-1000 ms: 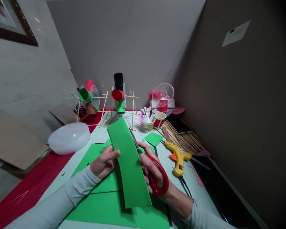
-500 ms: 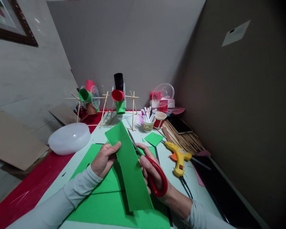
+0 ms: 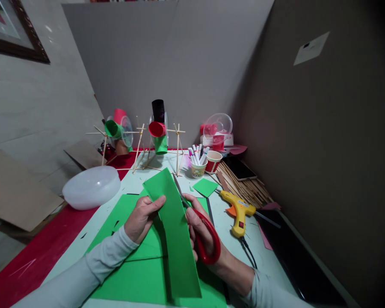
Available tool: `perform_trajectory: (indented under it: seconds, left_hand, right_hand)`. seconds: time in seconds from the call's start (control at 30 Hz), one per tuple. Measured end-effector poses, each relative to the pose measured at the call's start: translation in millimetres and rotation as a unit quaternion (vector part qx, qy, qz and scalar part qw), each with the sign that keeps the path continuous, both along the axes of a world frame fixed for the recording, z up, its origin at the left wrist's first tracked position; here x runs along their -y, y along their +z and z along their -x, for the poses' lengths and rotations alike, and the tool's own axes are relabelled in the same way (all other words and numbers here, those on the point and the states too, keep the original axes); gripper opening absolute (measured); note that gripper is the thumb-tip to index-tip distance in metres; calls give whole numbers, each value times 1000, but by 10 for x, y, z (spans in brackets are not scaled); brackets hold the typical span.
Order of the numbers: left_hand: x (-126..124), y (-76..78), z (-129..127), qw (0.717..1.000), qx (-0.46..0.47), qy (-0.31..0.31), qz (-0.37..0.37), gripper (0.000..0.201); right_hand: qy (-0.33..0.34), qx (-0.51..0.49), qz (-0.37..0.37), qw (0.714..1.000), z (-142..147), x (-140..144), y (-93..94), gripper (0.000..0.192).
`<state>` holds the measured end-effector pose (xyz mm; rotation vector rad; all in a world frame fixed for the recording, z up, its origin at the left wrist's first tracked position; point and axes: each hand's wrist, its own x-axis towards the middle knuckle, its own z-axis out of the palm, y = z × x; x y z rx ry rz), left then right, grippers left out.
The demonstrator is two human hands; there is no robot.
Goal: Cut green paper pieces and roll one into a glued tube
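My left hand (image 3: pixel 143 217) pinches the left edge of a long green paper strip (image 3: pixel 175 231) that I hold up over the table. My right hand (image 3: pixel 199 229) grips red-handled scissors (image 3: pixel 207 239), whose blades (image 3: pixel 179 192) run along the strip's right edge near its top. Under the strip lie larger green paper sheets (image 3: pixel 131 273) flat on the pale cutting mat (image 3: pixel 134 179).
A yellow glue gun (image 3: pixel 239 211) lies right of my hands beside a pile of wooden sticks (image 3: pixel 247 186). A cup of markers (image 3: pixel 198 164), a small green square (image 3: pixel 205 187), a white plastic bowl (image 3: pixel 91 187) and stick-and-cup models (image 3: pixel 157 132) stand farther back.
The green strip has tilted and slid lower toward me. Both hands shifted slightly left with it, and the scissors stay against its right edge.
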<state>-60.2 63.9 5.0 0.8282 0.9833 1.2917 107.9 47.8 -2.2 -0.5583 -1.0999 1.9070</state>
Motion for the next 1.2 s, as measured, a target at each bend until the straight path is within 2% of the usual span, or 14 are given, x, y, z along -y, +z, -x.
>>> perform_trajectory:
  seconds: [0.13, 0.27, 0.4, 0.57, 0.8, 1.03, 1.2]
  left_hand:
    - [-7, -10, -6, 1000, 3, -8, -5, 32]
    - [12, -16, -32, 1000, 8, -19, -5, 29]
    - [32, -36, -72, 999, 15, -34, -5, 31]
    - [35, -77, -83, 999, 16, -47, -6, 29]
    - [53, -74, -81, 997, -2, -77, -7, 34]
    - [37, -98, -89, 996, -18, -84, -18, 35]
    - [45, -82, -95, 994, -35, -103, -13, 43]
  right_hand:
    - [3, -21, 30, 999, 3, 4, -1, 49]
    - [35, -49, -5, 998, 37, -60, -93, 51]
    - [20, -85, -20, 996, 63, -77, -118, 44]
    - [25, -87, 35, 995, 49, -20, -30, 44]
    - [20, -94, -35, 995, 62, -82, -152, 37]
    - [15, -100, 26, 995, 72, -32, -30, 41]
    - [25, -102, -27, 994, 77, -71, -77, 39]
